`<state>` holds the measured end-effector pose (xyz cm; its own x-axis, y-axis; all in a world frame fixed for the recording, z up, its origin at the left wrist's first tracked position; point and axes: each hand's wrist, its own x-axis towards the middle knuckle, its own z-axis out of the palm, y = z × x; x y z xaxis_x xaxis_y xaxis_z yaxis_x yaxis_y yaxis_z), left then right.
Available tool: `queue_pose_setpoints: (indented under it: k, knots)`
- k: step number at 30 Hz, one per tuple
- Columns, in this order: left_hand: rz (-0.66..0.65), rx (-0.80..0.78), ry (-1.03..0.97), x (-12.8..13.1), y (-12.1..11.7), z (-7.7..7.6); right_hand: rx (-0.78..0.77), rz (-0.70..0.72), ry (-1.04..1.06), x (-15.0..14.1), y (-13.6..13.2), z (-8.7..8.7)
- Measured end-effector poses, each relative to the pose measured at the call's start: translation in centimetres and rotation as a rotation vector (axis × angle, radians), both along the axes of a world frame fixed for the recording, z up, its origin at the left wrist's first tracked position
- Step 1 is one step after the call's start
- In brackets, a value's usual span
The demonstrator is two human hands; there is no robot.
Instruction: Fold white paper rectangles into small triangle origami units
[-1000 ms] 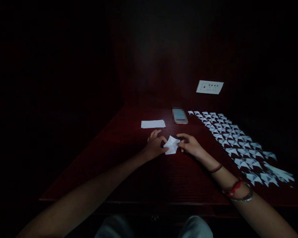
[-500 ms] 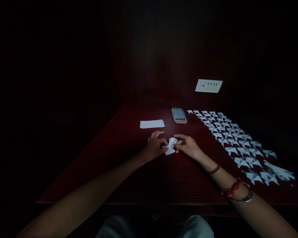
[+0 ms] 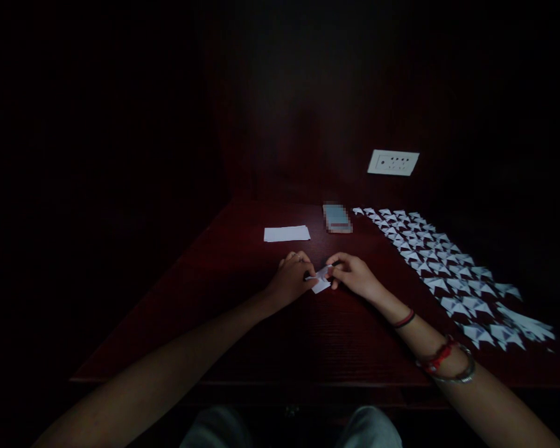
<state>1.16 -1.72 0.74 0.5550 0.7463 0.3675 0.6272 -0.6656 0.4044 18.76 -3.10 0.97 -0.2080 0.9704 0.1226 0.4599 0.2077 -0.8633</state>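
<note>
Between my two hands, just above or on the dark red table (image 3: 242,280), is a small folded piece of white paper (image 3: 322,286). My left hand (image 3: 292,275) pinches its left side between thumb and fingers; a ring shows on one finger. On the opposite side, my right hand (image 3: 352,274) grips the paper's right edge, with its thumb and fingertips close together. My fingers cover part of the paper, so its exact folds are hard to make out.
Beyond my hands lies a stack of white paper strips (image 3: 287,234). A blurred phone-like object (image 3: 337,218) rests to its right. Rows of folded white paper shapes (image 3: 429,255) cover the table's right side, beside a bundle of narrow strips (image 3: 525,322). A socket plate (image 3: 393,162) is on the wall.
The paper has been folded down and shows a smaller face than before. My fingers have drawn in slightly around it; both arms stay almost where they were.
</note>
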Motion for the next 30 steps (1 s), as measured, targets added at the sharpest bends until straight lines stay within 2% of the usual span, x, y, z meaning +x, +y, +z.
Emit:
queue_pose_setpoints:
  k: [6,10,20,26,30]
  knots:
    - [-0.016,-0.024,0.004,0.1,0.0,0.0,-0.014,-0.082,-0.021,0.1,0.2,-0.4]
    - [-0.007,-0.069,0.008,0.3,-0.1,-0.1,-0.03,-0.047,-0.074,0.0,0.0,-0.1]
    - [0.032,-0.066,0.018,0.4,-0.5,0.5,0.109,-0.071,-0.169,-0.8,-0.6,0.3]
    - [0.011,-0.056,0.021,0.2,-0.6,0.8,0.13,-0.061,-0.174,-0.9,-0.8,0.4]
    - [0.027,-0.055,0.039,0.4,-0.7,0.8,0.147,-0.116,-0.217,-0.9,-0.7,0.5]
